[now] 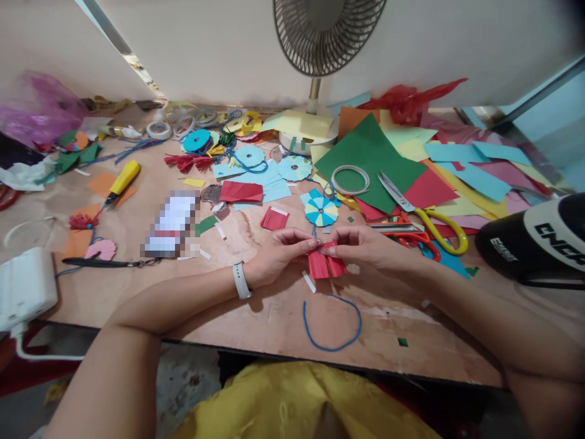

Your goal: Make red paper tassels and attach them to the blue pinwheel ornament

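Observation:
Between my two hands is a strip of red fringed paper (326, 263), its cut ends hanging down. My left hand (286, 251) pinches its left end, and my right hand (356, 245) pinches the right side. Blue cord runs up from the paper to a blue and yellow pleated paper disc (321, 208) lying just beyond my fingers. A second red fringed piece (275, 218) rests to the left of the disc. Nearer to me, a loose blue cord (333, 349) curves on the table, below a small white strip (309, 281).
Yellow-handled scissors (441, 231) and an orange cutter (397, 229) lie to the right, by a black bottle (534, 241). A tape roll (350, 180) sits on green paper (370, 161). Leftward are a phone (172, 222) and a yellow-handled tool (123, 183). A fan (326, 36) stands behind.

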`<state>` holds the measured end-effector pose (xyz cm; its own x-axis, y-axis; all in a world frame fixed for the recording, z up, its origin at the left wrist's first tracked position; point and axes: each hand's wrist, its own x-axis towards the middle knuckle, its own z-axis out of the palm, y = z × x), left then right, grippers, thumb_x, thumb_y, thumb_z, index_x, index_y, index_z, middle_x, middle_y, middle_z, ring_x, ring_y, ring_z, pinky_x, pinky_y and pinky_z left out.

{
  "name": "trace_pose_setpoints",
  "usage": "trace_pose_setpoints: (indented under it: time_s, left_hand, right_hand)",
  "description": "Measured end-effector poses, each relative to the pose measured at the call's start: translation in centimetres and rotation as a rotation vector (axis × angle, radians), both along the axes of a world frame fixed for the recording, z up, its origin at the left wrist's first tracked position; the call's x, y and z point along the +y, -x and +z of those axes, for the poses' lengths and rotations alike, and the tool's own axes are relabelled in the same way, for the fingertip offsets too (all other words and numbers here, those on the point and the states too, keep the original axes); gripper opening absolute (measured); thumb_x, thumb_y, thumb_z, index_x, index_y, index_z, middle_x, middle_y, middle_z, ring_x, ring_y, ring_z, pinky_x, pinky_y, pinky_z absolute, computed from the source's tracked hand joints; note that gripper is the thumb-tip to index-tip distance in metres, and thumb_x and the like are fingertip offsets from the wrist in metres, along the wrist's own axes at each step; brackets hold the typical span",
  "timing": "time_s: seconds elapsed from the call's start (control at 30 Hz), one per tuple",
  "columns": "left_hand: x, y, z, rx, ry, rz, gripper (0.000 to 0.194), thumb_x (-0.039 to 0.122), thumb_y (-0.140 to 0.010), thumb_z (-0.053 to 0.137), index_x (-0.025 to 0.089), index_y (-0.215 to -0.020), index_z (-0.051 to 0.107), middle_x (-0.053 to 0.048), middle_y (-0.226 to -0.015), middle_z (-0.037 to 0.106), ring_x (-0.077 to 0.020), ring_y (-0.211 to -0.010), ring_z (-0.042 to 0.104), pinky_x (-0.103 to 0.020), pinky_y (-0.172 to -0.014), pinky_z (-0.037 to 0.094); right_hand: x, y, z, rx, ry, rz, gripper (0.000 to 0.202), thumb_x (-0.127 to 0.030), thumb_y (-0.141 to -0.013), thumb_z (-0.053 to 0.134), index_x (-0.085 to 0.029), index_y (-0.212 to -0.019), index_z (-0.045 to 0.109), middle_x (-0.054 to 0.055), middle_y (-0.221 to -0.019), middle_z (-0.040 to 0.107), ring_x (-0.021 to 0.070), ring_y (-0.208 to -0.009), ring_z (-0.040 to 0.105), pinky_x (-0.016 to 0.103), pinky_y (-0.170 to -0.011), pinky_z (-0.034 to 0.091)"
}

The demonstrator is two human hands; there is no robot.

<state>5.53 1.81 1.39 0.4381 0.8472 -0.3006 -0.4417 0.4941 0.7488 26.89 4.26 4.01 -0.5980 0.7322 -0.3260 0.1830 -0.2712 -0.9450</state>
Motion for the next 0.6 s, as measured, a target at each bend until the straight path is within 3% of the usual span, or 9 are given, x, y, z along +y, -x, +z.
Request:
trace_pose_setpoints:
  time_s: [0.43,0.6]
  left_hand:
    - [0.04,0.19,-0.55,0.102,-0.108,0.023,0.024,0.029,-0.072,0.091,0.014,-0.084,0.076,-0.003,-0.084,0.077,-0.0123,-0.075,0.071,-0.027,-0.075,0.056]
    - [0.19,0.27,-0.37,0.102,-0.115,0.012,0.035,0.031,-0.071,0.092,0.015,-0.093,0.07,-0.002,-0.081,0.076,-0.0127,-0.073,0.071,-0.026,-0.071,0.057]
  right_hand:
    - [-0.21,0.23,0.36,0.032,0.021,0.008,0.035,-0.046,-0.079,0.081,-0.017,-0.079,0.062,-0.001,-0.078,0.061,0.0115,-0.07,0.053,0.027,-0.064,0.04]
    - [-0.31,0.16,0.41,0.013,0.03,0.01,0.037,-0.048,-0.078,0.081,-0.018,-0.079,0.061,0.0,-0.079,0.061,0.0125,-0.071,0.055,0.027,-0.066,0.042]
